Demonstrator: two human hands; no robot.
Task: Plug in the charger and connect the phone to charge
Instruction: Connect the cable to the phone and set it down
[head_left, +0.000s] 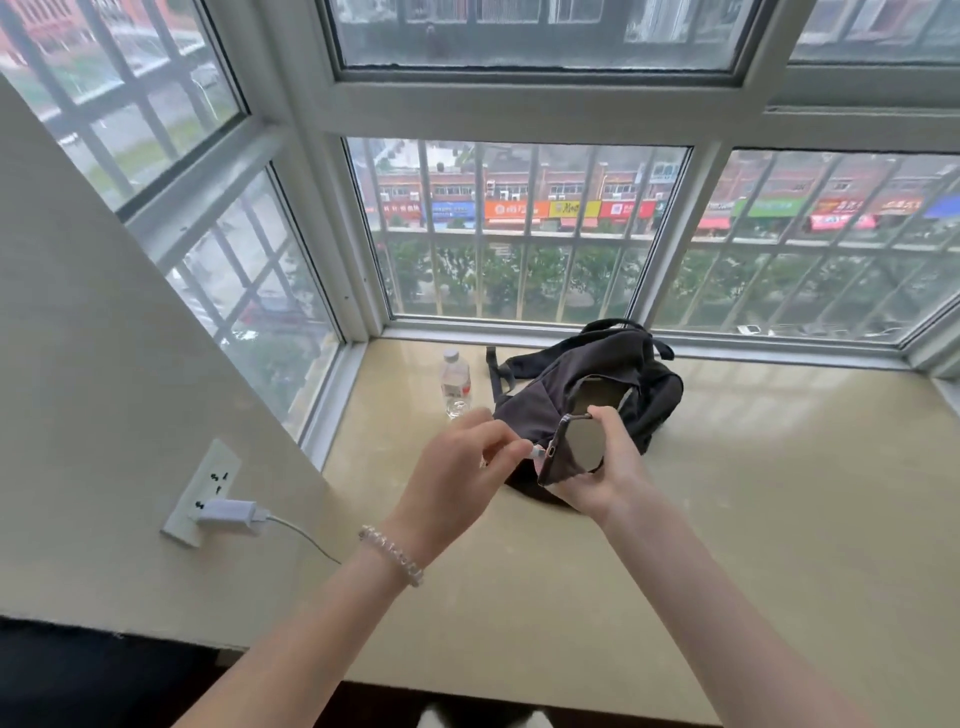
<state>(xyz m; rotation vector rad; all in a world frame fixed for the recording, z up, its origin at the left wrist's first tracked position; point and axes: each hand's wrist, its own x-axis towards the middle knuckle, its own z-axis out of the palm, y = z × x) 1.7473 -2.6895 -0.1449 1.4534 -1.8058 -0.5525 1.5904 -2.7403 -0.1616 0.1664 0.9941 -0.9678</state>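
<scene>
A white charger (228, 513) sits plugged into the wall socket (200, 493) on the left wall. Its white cable (306, 538) runs right and passes behind my left forearm. My left hand (462, 467) pinches the cable's plug end (535, 451) right at the bottom edge of the phone (579, 441). My right hand (605, 467) grips the phone, tilted, its dark screen reflecting light. Whether the plug is seated in the port I cannot tell.
A black backpack (597, 374) lies on the beige window ledge (779, 493) just behind my hands. A small clear water bottle (456, 383) stands to its left near the window. Barred windows enclose the ledge on the far and left sides.
</scene>
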